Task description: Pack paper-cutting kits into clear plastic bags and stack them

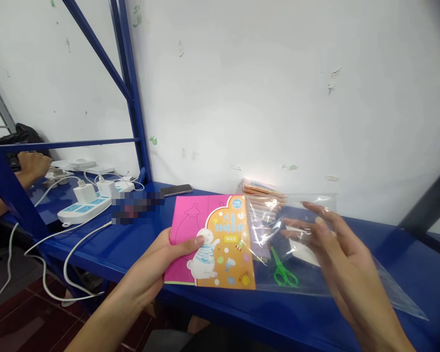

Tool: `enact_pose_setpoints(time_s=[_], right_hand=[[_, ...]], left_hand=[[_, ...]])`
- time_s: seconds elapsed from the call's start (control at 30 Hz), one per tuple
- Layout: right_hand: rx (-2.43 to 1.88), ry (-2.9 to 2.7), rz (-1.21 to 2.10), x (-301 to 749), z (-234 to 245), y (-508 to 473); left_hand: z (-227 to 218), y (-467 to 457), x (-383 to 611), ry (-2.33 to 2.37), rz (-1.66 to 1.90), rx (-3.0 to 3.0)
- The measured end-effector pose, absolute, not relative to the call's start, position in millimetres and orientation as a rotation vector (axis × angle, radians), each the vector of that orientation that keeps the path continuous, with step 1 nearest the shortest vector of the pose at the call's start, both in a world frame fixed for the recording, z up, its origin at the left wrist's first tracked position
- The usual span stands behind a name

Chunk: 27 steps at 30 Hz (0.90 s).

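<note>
A pink and orange children's booklet (220, 254), with a white bear and an eggplant outline on its cover, is in my left hand (157, 264). My left thumb presses on the cover, with the fingers behind it. To the right of the booklet spreads a clear plastic bag (264, 274); my right hand (344, 254) holds it between thumb and fingers, some fingertips seen through the film. Whether the booklet's right edge lies inside the bag I cannot tell. Green scissors (284, 274) and a white sheet (302, 247) show through the plastic.
Behind the bag lies a bundle of pencils (262, 193) on the blue table (139, 252). A phone (176, 190) lies near the wall. Power strips (86, 208) and white cables are at left. Beyond the blue frame post (132, 102), another person's hand (34, 165) shows.
</note>
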State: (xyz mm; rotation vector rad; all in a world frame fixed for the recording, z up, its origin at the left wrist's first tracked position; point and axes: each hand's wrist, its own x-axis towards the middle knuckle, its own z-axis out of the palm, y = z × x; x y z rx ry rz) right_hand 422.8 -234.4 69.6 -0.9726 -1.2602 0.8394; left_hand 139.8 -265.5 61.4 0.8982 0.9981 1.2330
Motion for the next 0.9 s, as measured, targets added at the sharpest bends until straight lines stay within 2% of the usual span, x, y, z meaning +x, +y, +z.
enact_pose_setpoints(time_s=[0.47, 0.9], right_hand=[[-1.021, -1.266, 0.773, 428, 67, -232], [-0.98, -1.252, 0.932, 436, 65, -230]], left_hand=[[64, -266, 139, 0.991, 1.201, 0.876], [63, -266, 135, 1.007, 1.193, 0.932]])
